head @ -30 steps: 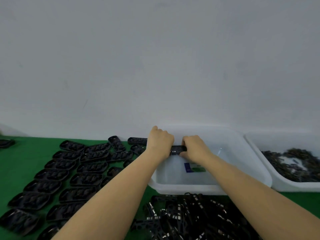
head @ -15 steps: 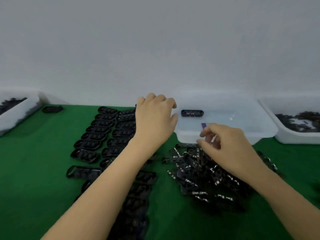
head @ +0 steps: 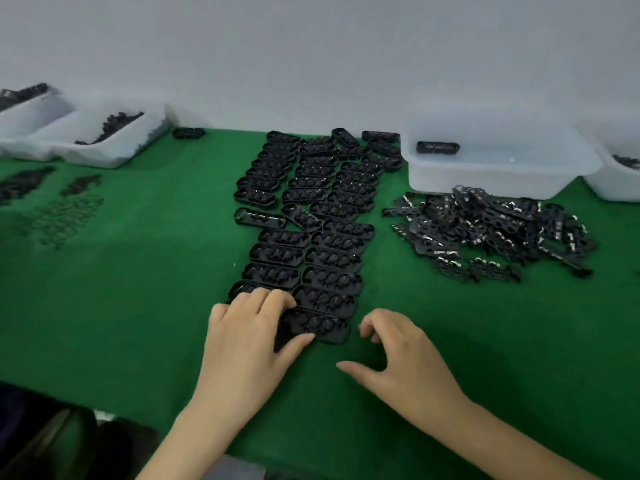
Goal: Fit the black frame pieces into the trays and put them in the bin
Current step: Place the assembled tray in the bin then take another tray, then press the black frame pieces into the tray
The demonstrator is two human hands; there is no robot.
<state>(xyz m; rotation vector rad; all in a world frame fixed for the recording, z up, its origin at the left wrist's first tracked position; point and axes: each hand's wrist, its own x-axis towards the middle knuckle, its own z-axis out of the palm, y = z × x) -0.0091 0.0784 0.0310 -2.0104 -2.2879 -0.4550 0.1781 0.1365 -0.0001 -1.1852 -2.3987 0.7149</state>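
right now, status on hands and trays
Left hand touching nearest tray, right hand empty beside it. One tray in bin. Frame pile untouched. Nothing blocking.

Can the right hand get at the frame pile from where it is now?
Probably yes: the right hand is empty, fingers loosely curled over bare green mat, and nothing lies between it and the frame pile ahead to its right.
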